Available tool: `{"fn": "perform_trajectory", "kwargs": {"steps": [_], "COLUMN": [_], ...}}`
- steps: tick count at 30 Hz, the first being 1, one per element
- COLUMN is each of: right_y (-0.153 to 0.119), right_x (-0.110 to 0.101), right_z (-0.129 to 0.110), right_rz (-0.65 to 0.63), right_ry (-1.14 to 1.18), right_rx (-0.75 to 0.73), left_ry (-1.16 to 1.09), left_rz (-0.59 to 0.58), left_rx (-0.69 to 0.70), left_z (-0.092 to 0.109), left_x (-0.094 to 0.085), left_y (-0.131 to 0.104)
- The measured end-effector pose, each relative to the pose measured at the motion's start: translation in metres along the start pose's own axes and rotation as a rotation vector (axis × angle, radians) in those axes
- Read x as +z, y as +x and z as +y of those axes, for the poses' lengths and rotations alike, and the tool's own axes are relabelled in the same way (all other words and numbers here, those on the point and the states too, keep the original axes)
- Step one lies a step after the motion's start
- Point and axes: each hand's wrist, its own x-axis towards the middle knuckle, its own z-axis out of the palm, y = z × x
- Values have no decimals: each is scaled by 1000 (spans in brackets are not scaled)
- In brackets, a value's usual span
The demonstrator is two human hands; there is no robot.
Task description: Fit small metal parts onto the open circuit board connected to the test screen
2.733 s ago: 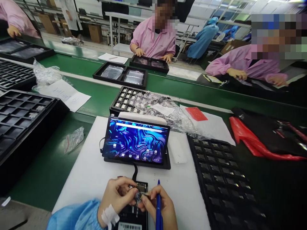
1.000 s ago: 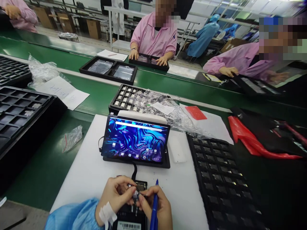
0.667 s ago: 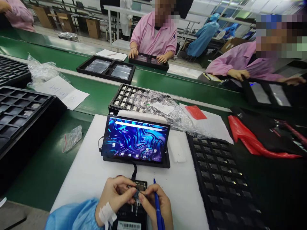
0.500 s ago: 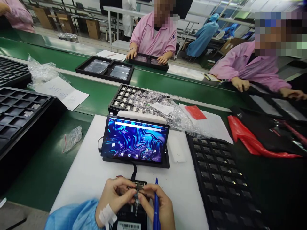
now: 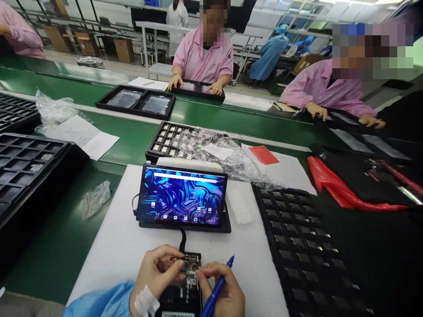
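My left hand (image 5: 161, 269), with white tape at the wrist, pinches a small electronic part (image 5: 185, 266) over the upper end of a black device (image 5: 180, 296) with exposed circuitry. My right hand (image 5: 224, 288) holds a blue pen (image 5: 218, 288) between its fingers, tip pointing up and away. Its thumb and forefinger are close to the part's right side; whether they touch it I cannot tell. From the device a black flat cable (image 5: 183, 240) runs up to a lit tablet (image 5: 181, 196) propped on a black stand (image 5: 148, 224).
A white foam mat (image 5: 105, 246) lies under the work. Compartment trays (image 5: 307, 246) stand at right, left (image 5: 39, 149) and behind the tablet. Crumpled plastic wrap (image 5: 211, 147), a small zip bag (image 5: 97, 199) and red plastic (image 5: 330, 185) lie around. Co-workers in pink sit across the green bench.
My right hand has drawn slightly right and away from the part, and the pen has tilted to the right. The left hand keeps its pinch. The camera view has shifted slightly.
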Motion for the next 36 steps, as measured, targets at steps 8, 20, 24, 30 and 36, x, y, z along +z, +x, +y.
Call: {"fn": "perform_trajectory", "kwargs": {"steps": [8,20,24,30,36], "right_y": [-1,-20,-19,-15,-8], "right_x": [2,15,15,13,2], "right_z": [0,-7,-6,-4,-2], "right_rz": [-63,16,5,-7,-75], "right_ry": [-6,-261,-241,-37,246], "right_rx": [-55,-481,-433,-148,105], "left_ry": [61,61,85,175,431], "left_rz": [35,75,70,0,-288], "left_rx": [40,86,74,177,675], "left_z": [0,-7,-10,-14,-13], "left_x": [2,0,-2,-7,-12], "left_y": [-4,-1,0,0,0]}}
